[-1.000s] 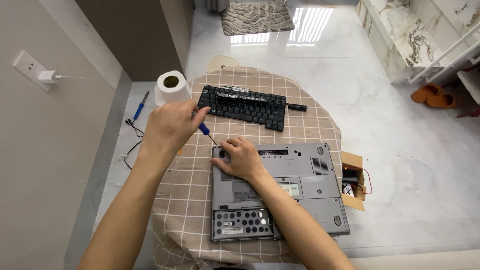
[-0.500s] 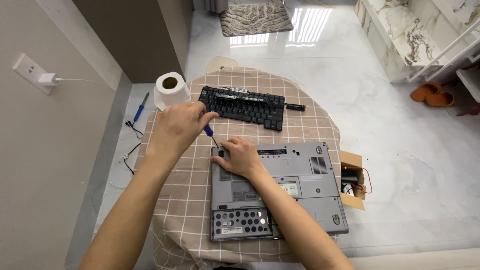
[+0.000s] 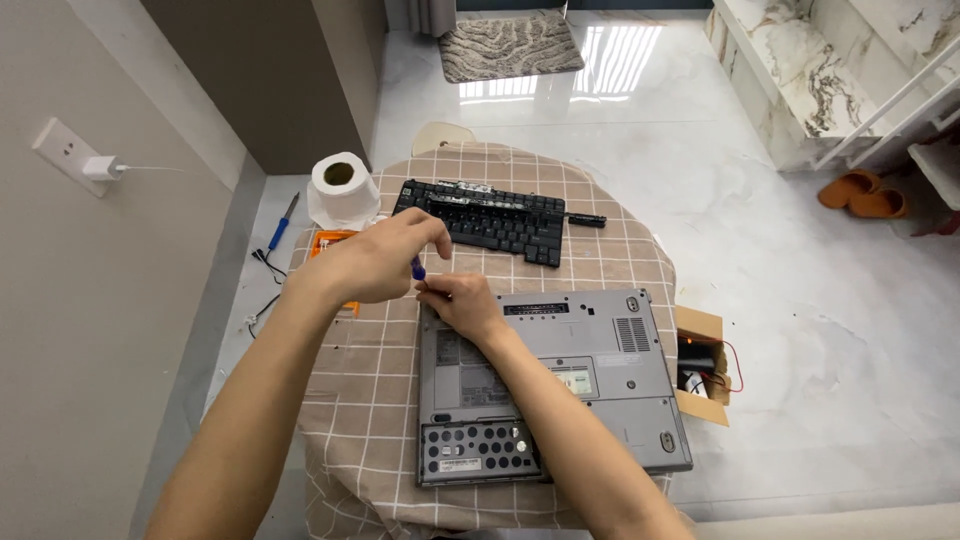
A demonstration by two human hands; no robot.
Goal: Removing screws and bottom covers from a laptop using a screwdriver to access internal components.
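Gripping a small blue-handled screwdriver (image 3: 416, 266) in the closed left hand (image 3: 375, 262), fingers curled round the handle, tip pointing down at the near-left back corner of the laptop. Pressing the right hand (image 3: 468, 302) flat on that same corner, fingers bent and touching the casing just beside the screwdriver tip, holding nothing that can be made out.

Lying bottom-up on the tabletop (image 3: 370, 390): a grey laptop (image 3: 560, 385), its perforated panel (image 3: 478, 450) facing the near edge, a vent grille (image 3: 632, 333) showing toward the right, a pale label (image 3: 572, 380) sitting near the middle. Crossing over the laptop's left half: the right forearm. Covering the round tabletop: a beige cloth with a white grid.

Peeking out from under the left hand at the cloth's left edge: an orange tray (image 3: 330, 243), mostly hidden. Resting farther back, well apart from the laptop: a detached black keyboard (image 3: 482, 220), with a short black stick-like part (image 3: 586, 219) just beside its right end. Standing upright at the far-left rim: a white paper roll (image 3: 340, 188).

Sitting on the floor just right of the tabletop: an open cardboard box (image 3: 702, 366) with red wire inside. Lying on the floor at left: a blue-handled tool (image 3: 282, 222) and some dark cable. Showing farther off: a white charger (image 3: 98, 166) plugged into a wall socket, a patterned mat (image 3: 508, 44), and orange slippers (image 3: 862, 194) at far right.
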